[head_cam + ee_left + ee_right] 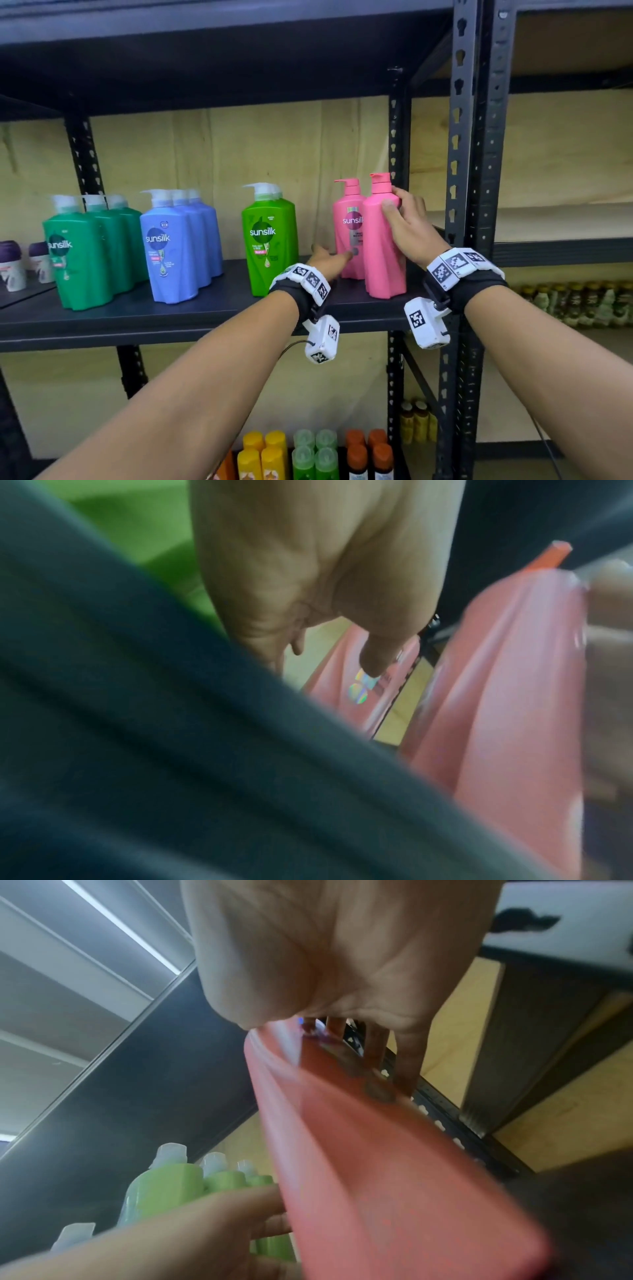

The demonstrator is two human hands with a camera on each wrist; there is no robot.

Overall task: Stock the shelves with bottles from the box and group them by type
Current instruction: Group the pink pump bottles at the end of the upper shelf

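Observation:
Two pink pump bottles stand at the right end of the dark shelf board [171, 318]. My right hand [407, 222] grips the front pink bottle [383, 260] at its shoulder, thumb on the near face, fingers behind; the right wrist view shows this bottle [377, 1177] under the palm. My left hand [329, 262] reaches in low with straight fingers, touching the lower label of the rear pink bottle [347, 219]; in the left wrist view a fingertip rests on that bottle [346, 696]. Left of them stand bright green bottles [269, 240], blue bottles [178, 246] and dark green bottles [85, 253], each in a row.
A black perforated upright [459, 171] stands just right of the pink bottles. Small white and purple bottles [13, 263] sit at the far left. The shelf below holds yellow, green and orange bottles [263, 455]. The neighbouring rack holds more bottles [582, 305].

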